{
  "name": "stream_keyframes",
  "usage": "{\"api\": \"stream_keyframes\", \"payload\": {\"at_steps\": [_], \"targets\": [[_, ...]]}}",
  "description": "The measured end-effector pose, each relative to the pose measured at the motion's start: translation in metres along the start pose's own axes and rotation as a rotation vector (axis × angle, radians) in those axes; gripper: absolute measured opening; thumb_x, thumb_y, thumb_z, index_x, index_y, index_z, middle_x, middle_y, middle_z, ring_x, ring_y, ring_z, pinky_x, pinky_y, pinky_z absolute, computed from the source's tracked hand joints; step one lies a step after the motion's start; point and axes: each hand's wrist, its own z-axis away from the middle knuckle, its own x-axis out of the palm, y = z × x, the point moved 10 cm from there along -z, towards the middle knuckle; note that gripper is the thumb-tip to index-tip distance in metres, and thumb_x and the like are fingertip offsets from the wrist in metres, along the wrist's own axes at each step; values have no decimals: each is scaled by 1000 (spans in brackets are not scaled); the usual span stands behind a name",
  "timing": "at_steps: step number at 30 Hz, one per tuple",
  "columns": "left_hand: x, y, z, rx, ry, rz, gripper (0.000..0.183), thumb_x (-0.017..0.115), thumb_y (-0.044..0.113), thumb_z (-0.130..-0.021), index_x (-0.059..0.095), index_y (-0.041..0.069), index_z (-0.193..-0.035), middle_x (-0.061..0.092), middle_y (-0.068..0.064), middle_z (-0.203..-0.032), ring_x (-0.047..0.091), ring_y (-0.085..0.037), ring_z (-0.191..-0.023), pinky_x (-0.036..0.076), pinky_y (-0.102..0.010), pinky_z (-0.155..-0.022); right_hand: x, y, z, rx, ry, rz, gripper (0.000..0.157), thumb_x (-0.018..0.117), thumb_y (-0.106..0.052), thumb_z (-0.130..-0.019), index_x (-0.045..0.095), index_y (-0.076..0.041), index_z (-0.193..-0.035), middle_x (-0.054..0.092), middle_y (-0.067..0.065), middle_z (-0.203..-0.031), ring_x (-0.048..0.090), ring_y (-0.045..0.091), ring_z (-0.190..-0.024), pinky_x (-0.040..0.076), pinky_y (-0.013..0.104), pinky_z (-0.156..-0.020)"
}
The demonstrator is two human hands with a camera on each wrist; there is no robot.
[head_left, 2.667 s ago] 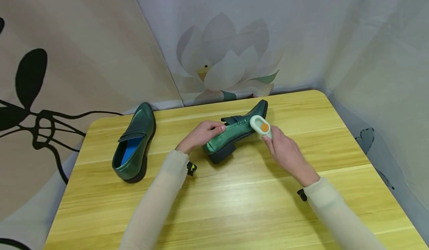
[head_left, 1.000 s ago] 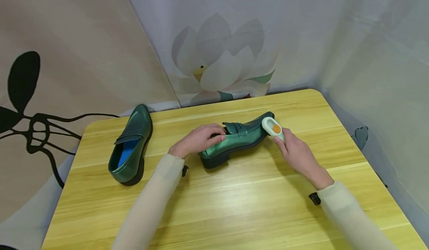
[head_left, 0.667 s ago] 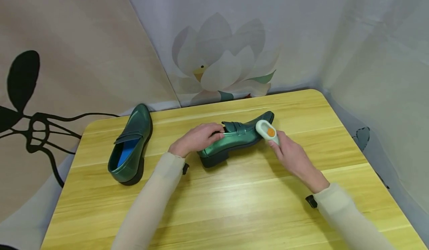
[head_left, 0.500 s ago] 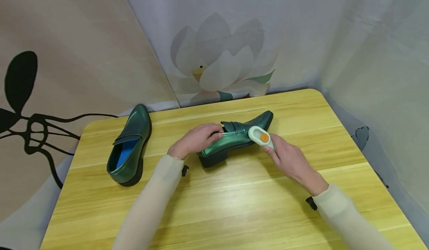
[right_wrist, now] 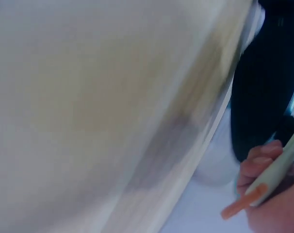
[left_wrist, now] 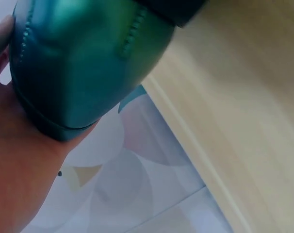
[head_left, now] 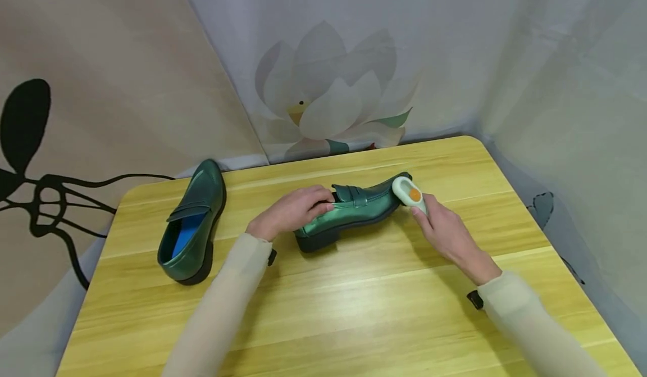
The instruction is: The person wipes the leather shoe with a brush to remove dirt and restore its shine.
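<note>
A shiny green loafer (head_left: 349, 211) with a black sole is at mid-table, toe pointing right. My left hand (head_left: 293, 211) grips it at the opening, thumb along the near side and fingers partly hidden inside. In the left wrist view the heel end of the loafer (left_wrist: 84, 63) fills the space above that hand. My right hand (head_left: 450, 234) holds a pale oval-headed brush (head_left: 402, 187) with an orange button; its head lies against the toe, working side hidden. The right wrist view shows the orange part jutting from the brush (right_wrist: 275, 177) beside the dark sole.
The matching green loafer (head_left: 194, 228), blue inside, stands at the left of the wooden table (head_left: 354, 315), toe toward the back. Behind the table's far edge hangs a pale curtain (head_left: 445, 57) with a flower print.
The brush has slid along the loafer to the toe and back toward the middle, and is now at the toe again. The loafer's toe has swung nearer since the earliest frame; my left hand keeps its grip.
</note>
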Motion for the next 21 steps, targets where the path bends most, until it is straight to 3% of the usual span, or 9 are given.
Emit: {"api": "stream_keyframes", "payload": {"at_steps": [3,5,10,15,18,21], "targets": [[-2,0,-1,9,-9,-19,22,55,25,-109,69,12,-120,63,0,-115,57,-17,-96,50,-37,-91,5,-23,9,-134,5,55,40,60,-22,-107,52,6,-134,64,15,-97,60,27,-74,54,46,-62],[-1,1,-2,23,-18,-40,22,55,25,-109,69,12,-119,63,-1,-114,57,-18,-96,50,-37,-91,4,-26,11,-151,16,76,39,62,-22,-106,53,4,-133,64,13,-98,60,25,-73,53,46,-61],[1,8,2,58,-10,-104,22,55,26,-109,69,12,-118,62,-1,-110,56,-17,-91,50,-36,-86,-4,5,-3,26,37,47,43,50,-28,-111,51,8,-134,60,14,-86,54,27,-65,46,44,-55],[3,13,5,73,33,-168,21,56,26,-109,70,13,-117,64,1,-107,57,-15,-88,51,-34,-83,-8,39,-20,202,-3,8,53,34,-40,-113,48,9,-127,55,16,-78,53,31,-63,43,43,-53],[5,15,5,75,47,-200,22,56,28,-109,70,14,-118,66,1,-108,59,-15,-90,51,-35,-84,-8,47,-21,257,-30,-14,56,29,-45,-113,47,7,-121,53,15,-75,51,31,-59,40,40,-50],[6,17,6,63,50,-224,22,56,29,-109,71,16,-119,66,1,-110,60,-16,-93,51,-37,-85,-7,40,-15,248,-26,-24,56,31,-44,-113,46,9,-123,53,14,-73,50,28,-56,40,37,-48]]}}
